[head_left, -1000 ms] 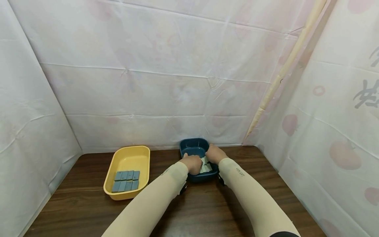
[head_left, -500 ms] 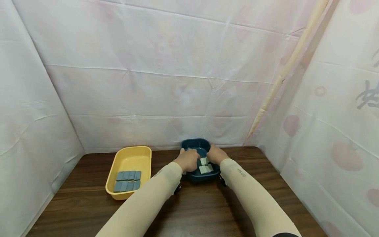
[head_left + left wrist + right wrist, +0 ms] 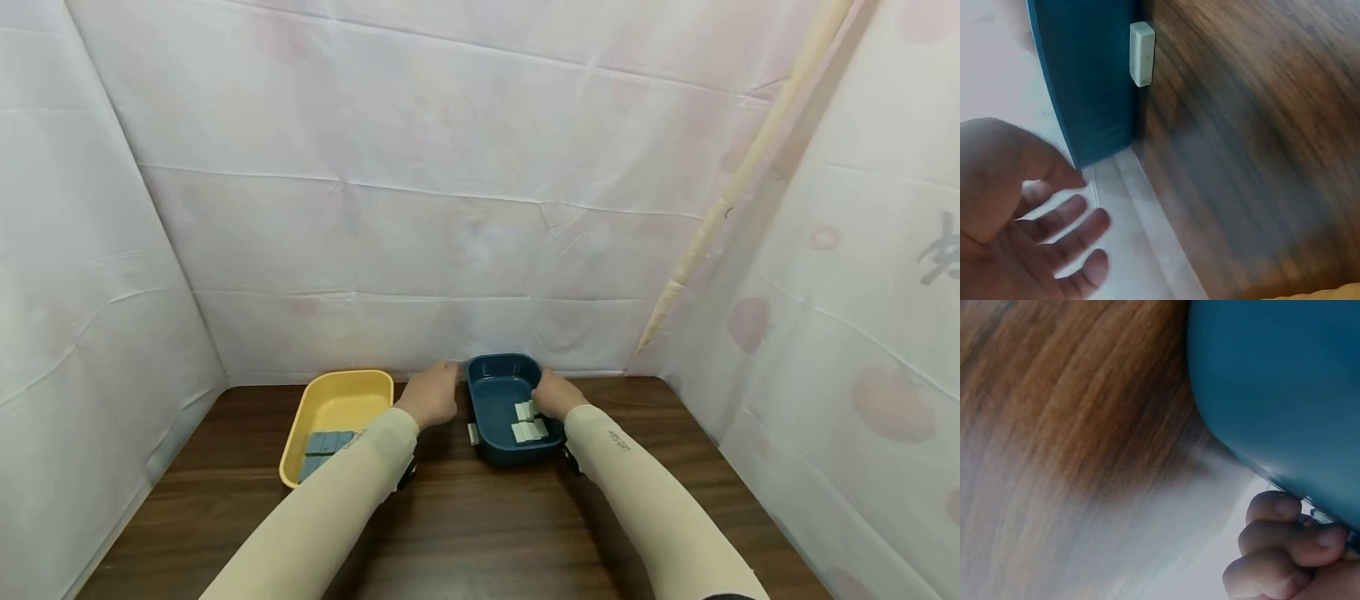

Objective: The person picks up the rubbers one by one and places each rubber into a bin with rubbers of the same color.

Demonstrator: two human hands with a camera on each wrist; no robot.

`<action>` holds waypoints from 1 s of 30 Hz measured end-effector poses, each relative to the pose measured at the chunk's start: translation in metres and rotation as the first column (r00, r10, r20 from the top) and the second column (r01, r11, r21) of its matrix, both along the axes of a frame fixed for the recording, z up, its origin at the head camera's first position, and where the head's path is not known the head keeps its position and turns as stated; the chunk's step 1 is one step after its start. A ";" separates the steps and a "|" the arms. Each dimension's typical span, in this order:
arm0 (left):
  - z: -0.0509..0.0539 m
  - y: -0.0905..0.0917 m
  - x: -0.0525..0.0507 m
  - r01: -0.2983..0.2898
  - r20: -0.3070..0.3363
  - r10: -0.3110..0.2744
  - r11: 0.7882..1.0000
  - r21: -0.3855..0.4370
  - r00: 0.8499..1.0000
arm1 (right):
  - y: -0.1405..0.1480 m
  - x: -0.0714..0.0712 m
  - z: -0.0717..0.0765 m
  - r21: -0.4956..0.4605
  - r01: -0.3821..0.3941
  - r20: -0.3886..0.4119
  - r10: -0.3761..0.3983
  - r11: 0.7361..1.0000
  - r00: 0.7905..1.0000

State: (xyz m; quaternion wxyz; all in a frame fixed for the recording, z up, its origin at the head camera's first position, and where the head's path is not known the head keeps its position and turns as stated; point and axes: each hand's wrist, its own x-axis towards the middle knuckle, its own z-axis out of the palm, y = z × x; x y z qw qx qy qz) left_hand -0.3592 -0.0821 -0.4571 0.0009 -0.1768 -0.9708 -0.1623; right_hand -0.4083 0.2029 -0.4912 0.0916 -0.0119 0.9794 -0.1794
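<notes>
In the head view, a blue tray point(image 3: 495, 417) stands near the back wall with several pale tiles point(image 3: 529, 431) in its right front part. My right hand point(image 3: 555, 394) grips the tray's right rim, and its curled fingers point(image 3: 1272, 540) overlap the tray's edge in the right wrist view. The palm side of that hand is mostly hidden. One pale tile point(image 3: 473, 433), a small block, is outside the tray against its left wall point(image 3: 1094, 81). My left hand point(image 3: 432, 396) hovers between the two trays with loosely bent fingers point(image 3: 1072, 244) and nothing in them.
A yellow tray point(image 3: 345, 400) stands to the left, holding blue-grey tiles point(image 3: 322, 443) in rows, partly hidden by my left forearm. Both trays sit on a dark wooden table point(image 3: 480, 533). Pale printed sheets point(image 3: 420, 233) enclose the back and sides.
My left hand has moved left, out of the blue tray and towards the yellow one. A pale tile now shows beside the blue tray's left wall. My right hand stays at the rim.
</notes>
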 end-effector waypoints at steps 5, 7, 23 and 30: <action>-0.005 -0.005 0.000 0.008 0.152 -0.012 1.000 0.025 0.988 | 0.003 0.001 0.001 0.003 0.004 0.010 -0.004 1.000 1.000; -0.010 -0.005 0.000 0.013 0.186 -0.022 0.999 0.047 0.982 | 0.003 0.002 0.002 -0.005 0.007 0.013 -0.007 1.000 1.000; -0.027 0.004 0.002 0.055 0.181 -0.059 0.998 0.025 0.982 | -0.001 0.005 0.005 -0.005 -0.002 0.009 0.002 1.000 1.000; -0.031 0.005 0.001 0.041 0.186 -0.050 0.998 0.050 0.981 | -0.002 0.005 0.005 -0.020 -0.004 0.012 0.005 1.000 1.000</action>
